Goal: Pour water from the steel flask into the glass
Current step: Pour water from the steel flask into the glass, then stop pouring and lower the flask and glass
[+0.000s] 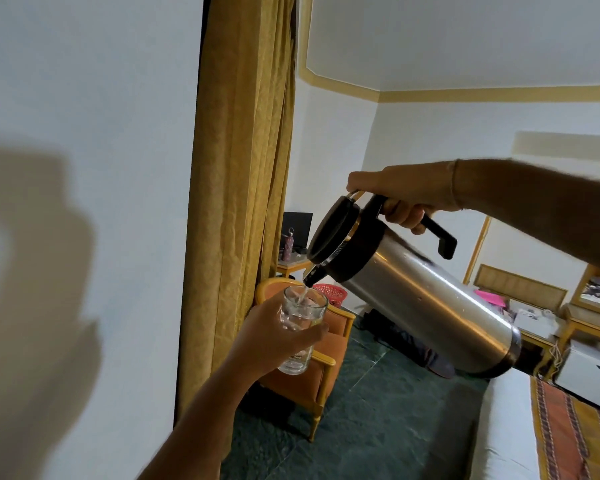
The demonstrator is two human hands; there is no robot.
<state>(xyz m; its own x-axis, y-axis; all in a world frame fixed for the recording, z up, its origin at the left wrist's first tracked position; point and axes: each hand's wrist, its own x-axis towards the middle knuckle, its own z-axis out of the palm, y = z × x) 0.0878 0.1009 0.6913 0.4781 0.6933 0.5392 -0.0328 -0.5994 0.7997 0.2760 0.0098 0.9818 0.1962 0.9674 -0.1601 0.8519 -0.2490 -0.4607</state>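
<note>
My right hand [400,199] grips the black handle of the steel flask [426,292], which is tilted steeply down to the left. Its black spout sits just above the rim of a clear glass [300,327]. A thin stream of water runs from the spout into the glass, which is partly filled. My left hand [267,341] holds the glass upright in the air, fingers wrapped around its middle. Both are held up in front of me, above the floor.
A yellow curtain [243,168] and a white wall stand at the left. An orange armchair [323,362] sits below the glass on dark green floor tiles. A white bed [510,427] with a patterned cover lies at the lower right; wooden furniture stands behind it.
</note>
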